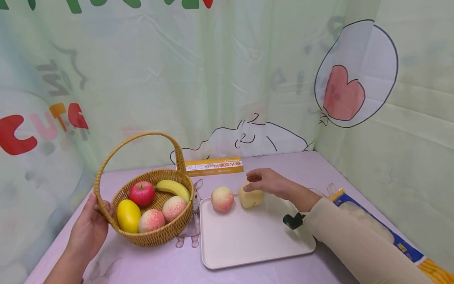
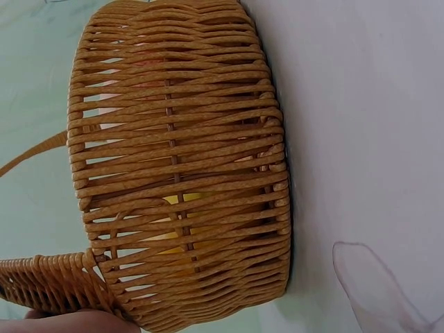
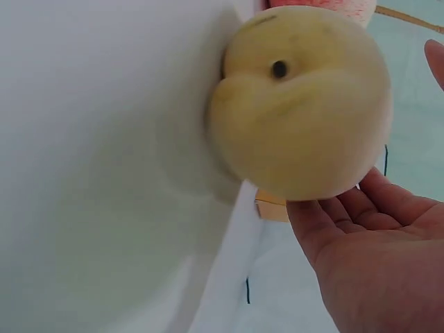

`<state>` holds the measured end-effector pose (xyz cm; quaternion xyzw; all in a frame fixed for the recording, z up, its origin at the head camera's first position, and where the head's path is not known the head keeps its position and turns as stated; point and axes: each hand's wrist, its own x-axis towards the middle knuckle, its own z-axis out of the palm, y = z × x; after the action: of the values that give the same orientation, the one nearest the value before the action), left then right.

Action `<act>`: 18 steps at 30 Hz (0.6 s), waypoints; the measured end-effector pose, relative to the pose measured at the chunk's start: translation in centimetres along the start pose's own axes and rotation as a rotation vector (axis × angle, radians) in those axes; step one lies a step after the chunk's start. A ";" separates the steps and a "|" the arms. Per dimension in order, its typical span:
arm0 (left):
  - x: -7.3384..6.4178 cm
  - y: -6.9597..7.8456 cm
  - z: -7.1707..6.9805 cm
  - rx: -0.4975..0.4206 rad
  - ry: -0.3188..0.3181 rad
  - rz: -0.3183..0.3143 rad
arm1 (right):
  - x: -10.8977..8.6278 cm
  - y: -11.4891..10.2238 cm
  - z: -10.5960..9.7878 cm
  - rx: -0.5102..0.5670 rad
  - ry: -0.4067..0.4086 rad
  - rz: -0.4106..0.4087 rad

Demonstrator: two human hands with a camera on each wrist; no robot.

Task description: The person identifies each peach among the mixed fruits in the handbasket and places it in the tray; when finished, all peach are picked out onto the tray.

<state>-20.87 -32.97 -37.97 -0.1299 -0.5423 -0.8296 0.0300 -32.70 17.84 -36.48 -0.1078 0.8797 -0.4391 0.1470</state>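
Note:
In the head view my left hand (image 1: 88, 230) grips the base of the handle of a wicker basket (image 1: 159, 238). Inside the basket lie a red apple (image 1: 142, 193), a banana (image 1: 173, 189), a yellow mango-like fruit (image 1: 128, 216) and two pink-speckled peaches (image 1: 151, 221). My right hand (image 1: 271, 182) is at a pale yellow, lobed fruit (image 1: 252, 198) at the back of a white tray (image 1: 244, 252). The right wrist view shows its fingers (image 3: 381, 208) against the fruit's side, with the thumb apart from it. Another speckled peach (image 1: 222, 199) sits left of this fruit.
Behind the tray lies an orange-and-white pasta box (image 1: 214, 166). A blue-and-yellow package (image 1: 376, 227) lies at the right under my forearm. A small dark green piece (image 1: 293, 221) shows by my right cuff. Printed curtains (image 1: 227, 79) stand around the table.

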 end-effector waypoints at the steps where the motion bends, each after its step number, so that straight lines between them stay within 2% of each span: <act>1: 0.0 0.0 0.0 -0.003 -0.001 0.001 | 0.0 -0.2 -0.1 -0.002 0.001 -0.007; 18: 0.0 0.0 0.1 0.018 0.012 0.000 | -0.6 -4.4 -0.1 0.030 -0.017 -0.164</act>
<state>-20.90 -32.90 -37.94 -0.1245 -0.5496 -0.8254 0.0347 -31.90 15.44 -32.78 -0.1808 0.8600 -0.4619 0.1196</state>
